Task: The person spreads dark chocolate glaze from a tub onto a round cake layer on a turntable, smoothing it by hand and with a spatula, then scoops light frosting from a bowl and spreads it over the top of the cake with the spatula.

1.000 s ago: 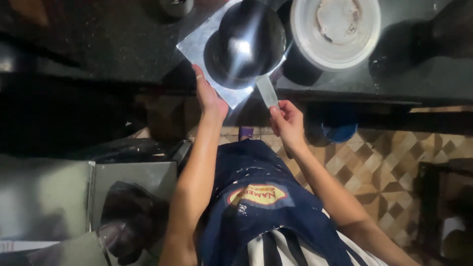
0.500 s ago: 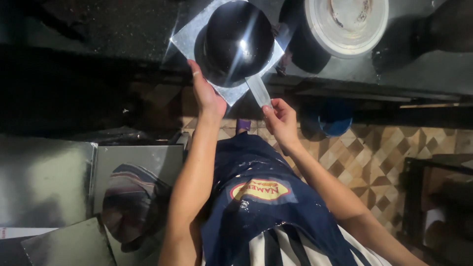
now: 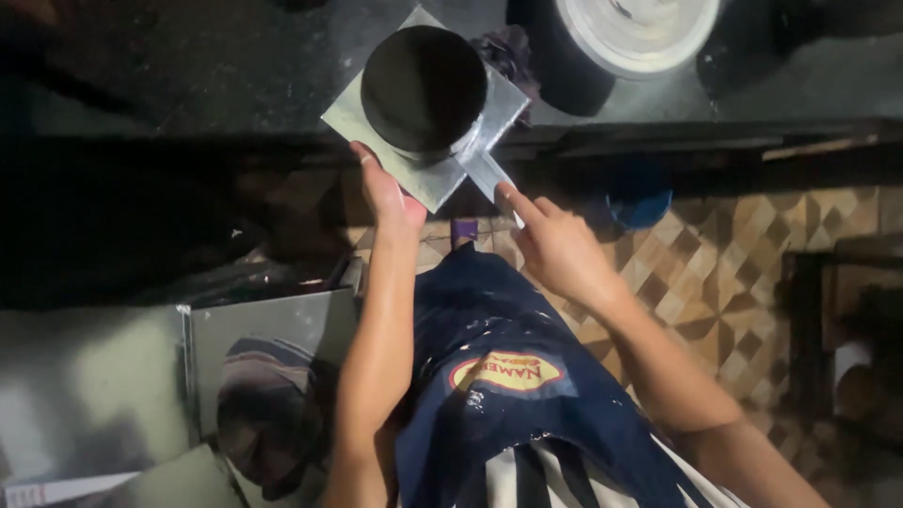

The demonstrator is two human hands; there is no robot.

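Note:
A square sheet of shiny metal [image 3: 357, 122] lies on the dark counter, and a round dark metal bowl [image 3: 423, 87] stands upside down on it. My left hand [image 3: 388, 193] grips the sheet's near edge from below. A narrow metal strip [image 3: 491, 174] sticks out from the sheet's near right corner. My right hand [image 3: 555, 246] touches that strip with its forefinger stretched out, the other fingers curled.
A white round bucket [image 3: 640, 33] stands at the back right of the dark counter [image 3: 188, 66]. Shiny metal sheets [image 3: 254, 339] lean at the lower left. A blue object [image 3: 640, 202] lies on the patterned tile floor [image 3: 734, 254]. I wear a dark blue apron [image 3: 508, 376].
The bowl and sheet now sit lower and more central in view. My right hand has let its pinch on the strip loosen into a pointing forefinger. My left hand still holds the sheet edge.

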